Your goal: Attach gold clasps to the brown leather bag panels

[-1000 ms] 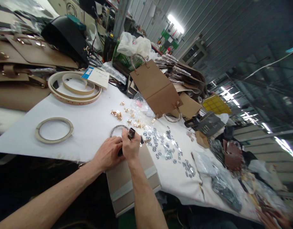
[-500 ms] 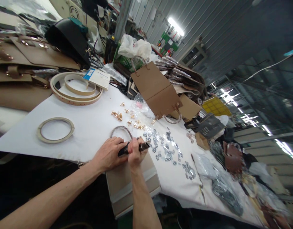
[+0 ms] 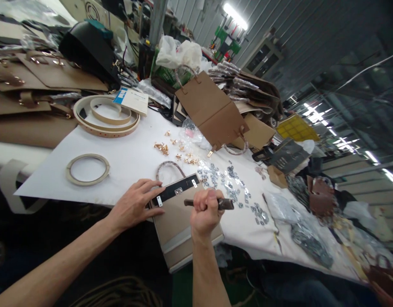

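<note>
A beige bag panel [image 3: 175, 219] lies at the table's front edge, with a curved handle [image 3: 169, 163] at its far side. Along its top runs a black strip [image 3: 169, 195] bearing small metal plates. My left hand [image 3: 134, 202] rests at the strip's left end, thumb and fingers spread and touching it. My right hand [image 3: 205, 209] is closed around a dark hand tool [image 3: 226, 204], held above the panel. One end of the tool is narrow and the other thick and blunt; its exact kind is unclear. Gold-coloured fasteners [image 3: 161, 148] and small silver metal plates [image 3: 230, 183] lie scattered beyond.
A tape roll [image 3: 88, 169] and a larger coil of strip [image 3: 107, 128] lie at left. Brown bags [image 3: 56, 72] are piled behind them. Another brown bag [image 3: 212, 108] lies opened flat at the back. Plastic-wrapped pieces [image 3: 311, 245] sit at right.
My right hand has lifted the dark tool off the strip and moved right. My left hand has shifted left and spread its fingers, uncovering the black strip and its metal plates.
</note>
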A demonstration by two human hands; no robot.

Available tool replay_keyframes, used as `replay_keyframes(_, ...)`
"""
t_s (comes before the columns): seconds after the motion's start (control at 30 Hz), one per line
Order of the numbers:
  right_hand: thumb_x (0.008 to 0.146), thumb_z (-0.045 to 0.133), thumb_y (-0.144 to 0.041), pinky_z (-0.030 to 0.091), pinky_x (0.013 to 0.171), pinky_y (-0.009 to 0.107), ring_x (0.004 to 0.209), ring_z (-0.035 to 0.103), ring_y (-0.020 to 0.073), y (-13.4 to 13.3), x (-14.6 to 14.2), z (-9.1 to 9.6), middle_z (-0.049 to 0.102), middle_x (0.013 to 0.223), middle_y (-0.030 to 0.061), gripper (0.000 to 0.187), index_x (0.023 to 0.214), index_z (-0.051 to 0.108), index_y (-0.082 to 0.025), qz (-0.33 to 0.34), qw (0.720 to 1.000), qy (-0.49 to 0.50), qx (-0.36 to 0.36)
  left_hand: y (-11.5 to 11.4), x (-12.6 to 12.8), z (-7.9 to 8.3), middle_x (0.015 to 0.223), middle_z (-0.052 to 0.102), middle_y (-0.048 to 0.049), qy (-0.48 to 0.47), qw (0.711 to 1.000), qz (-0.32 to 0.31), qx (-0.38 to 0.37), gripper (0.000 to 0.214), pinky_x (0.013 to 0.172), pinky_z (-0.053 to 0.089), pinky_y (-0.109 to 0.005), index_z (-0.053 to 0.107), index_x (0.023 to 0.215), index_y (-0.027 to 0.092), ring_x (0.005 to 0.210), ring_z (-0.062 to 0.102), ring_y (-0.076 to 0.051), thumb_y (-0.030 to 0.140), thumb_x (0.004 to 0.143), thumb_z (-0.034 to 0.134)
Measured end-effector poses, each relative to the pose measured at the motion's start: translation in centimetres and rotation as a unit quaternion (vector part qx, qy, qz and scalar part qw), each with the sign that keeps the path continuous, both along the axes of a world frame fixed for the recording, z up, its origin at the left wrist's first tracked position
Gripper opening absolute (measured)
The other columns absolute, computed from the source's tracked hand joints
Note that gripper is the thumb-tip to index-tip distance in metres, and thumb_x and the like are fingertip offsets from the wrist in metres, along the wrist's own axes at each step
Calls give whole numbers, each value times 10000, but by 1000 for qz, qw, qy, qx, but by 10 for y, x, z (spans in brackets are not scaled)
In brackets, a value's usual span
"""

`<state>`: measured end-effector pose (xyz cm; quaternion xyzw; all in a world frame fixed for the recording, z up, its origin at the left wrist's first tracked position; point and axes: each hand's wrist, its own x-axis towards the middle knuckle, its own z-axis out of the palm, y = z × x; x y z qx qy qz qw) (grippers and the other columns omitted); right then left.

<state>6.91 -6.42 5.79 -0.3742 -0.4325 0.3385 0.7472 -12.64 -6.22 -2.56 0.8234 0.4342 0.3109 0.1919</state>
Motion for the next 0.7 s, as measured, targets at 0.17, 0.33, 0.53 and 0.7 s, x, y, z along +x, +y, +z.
replay_keyframes(0.17, 990, 555, -250, 214, 427, 215, 409, 205, 69, -14, -32, -30, 228, 507, -109, 424, 646, 311, -213, 73, 996, 45, -5, -1, -4, -3, 1481, 598, -148, -12, 999, -11, -29, 617, 1078, 517, -505, 621, 1425, 234, 1271, 597, -321, 487, 881, 768)
replay_keyframes(0.33, 1002, 518, -240, 219, 428, 217, 411, 197, 74, -17, -46, -41, 217, 504, -108, 422, 647, 291, -217, 62, 997, 53, -13, 2, -8, 3, 1516, 584, -130, -26, 997, -48, -55, 510, 1112, 507, -486, 611, 1442, 253, 1309, 591, -301, 425, 965, 669)
replay_keyframes(0.53, 999, 496, -276, 221, 414, 215, 400, 174, 80, -17, -48, -45, 192, 495, -111, 424, 650, 262, -222, 39, 999, 33, -15, 3, -10, 4, 1515, 596, -100, -20, 996, -66, -55, 337, 1089, 520, -478, 712, 1319, 289, 1275, 613, -282, 352, 999, 624)
replay_keyframes(0.7, 1009, 480, -256, 239, 438, 228, 407, 186, 81, -21, -52, -48, 213, 499, -104, 417, 648, 276, -217, 33, 999, 39, 3, 6, -8, 10, 1518, 594, -117, -2, 996, -80, -44, 398, 1087, 519, -478, 647, 1410, 251, 1242, 632, -271, 269, 1025, 545)
